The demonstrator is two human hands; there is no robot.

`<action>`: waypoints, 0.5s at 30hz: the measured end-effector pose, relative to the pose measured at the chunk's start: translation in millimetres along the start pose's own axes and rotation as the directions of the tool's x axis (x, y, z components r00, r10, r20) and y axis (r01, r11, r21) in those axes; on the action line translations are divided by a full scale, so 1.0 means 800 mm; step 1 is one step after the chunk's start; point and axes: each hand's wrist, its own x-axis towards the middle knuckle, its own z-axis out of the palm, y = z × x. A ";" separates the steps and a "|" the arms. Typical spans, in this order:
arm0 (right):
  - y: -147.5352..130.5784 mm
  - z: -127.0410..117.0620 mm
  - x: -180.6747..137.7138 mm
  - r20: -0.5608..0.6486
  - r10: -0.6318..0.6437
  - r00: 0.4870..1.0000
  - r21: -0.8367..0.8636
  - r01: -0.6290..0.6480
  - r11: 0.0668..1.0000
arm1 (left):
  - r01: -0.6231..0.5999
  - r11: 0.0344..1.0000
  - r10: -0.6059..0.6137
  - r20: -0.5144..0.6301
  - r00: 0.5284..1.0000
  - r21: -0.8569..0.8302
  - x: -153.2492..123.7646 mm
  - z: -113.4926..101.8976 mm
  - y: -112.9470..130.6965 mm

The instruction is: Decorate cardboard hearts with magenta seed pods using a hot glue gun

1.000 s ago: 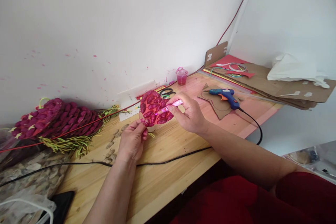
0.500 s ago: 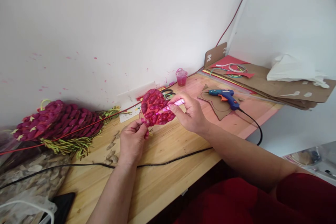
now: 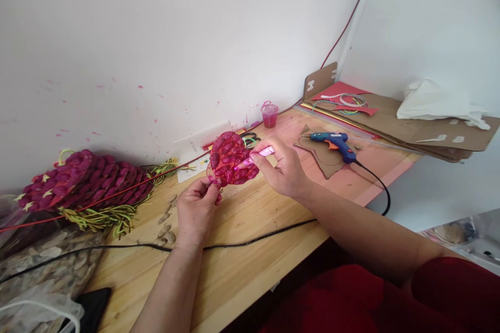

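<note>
Pinches the lower rim of a red disc (image 3: 230, 158) between the closed fingertips of the left hand (image 3: 196, 209). Grips a thin pink stick (image 3: 261, 154) in the right hand (image 3: 284, 169), thumb and forefinger shut on it, tip laid on the disc's face of magenta pieces.

Has kept both grasps since 1 s ago; has tipped the disc only slightly since then, and hardly at all since 0.5 s ago.

Holds the disc clear of the worktop (image 3: 242, 265), just above the left hand and just left of the right.

Works with scissors (image 3: 250, 138) just behind the disc, a pink cup (image 3: 269, 114) farther back by the wall, a blue glue gun (image 3: 336, 143) to the right on a cardboard star (image 3: 322, 158), a black cable (image 3: 253, 240) in front of both wrists, and a pile of magenta pieces (image 3: 86, 179) well to the left.

Cannot read any brand or lettering on the glue gun or elsewhere.
</note>
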 end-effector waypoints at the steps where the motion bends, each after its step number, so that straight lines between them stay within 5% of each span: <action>1: 0.000 0.000 0.000 -0.004 0.004 1.000 0.005 -0.004 1.000 | -0.004 1.000 0.004 0.003 1.000 0.010 0.000 0.000 0.000; 15: -0.001 0.002 -0.001 0.053 -0.001 0.999 0.057 -0.002 0.998 | -0.062 0.988 0.065 -0.012 0.998 0.142 -0.002 0.001 0.000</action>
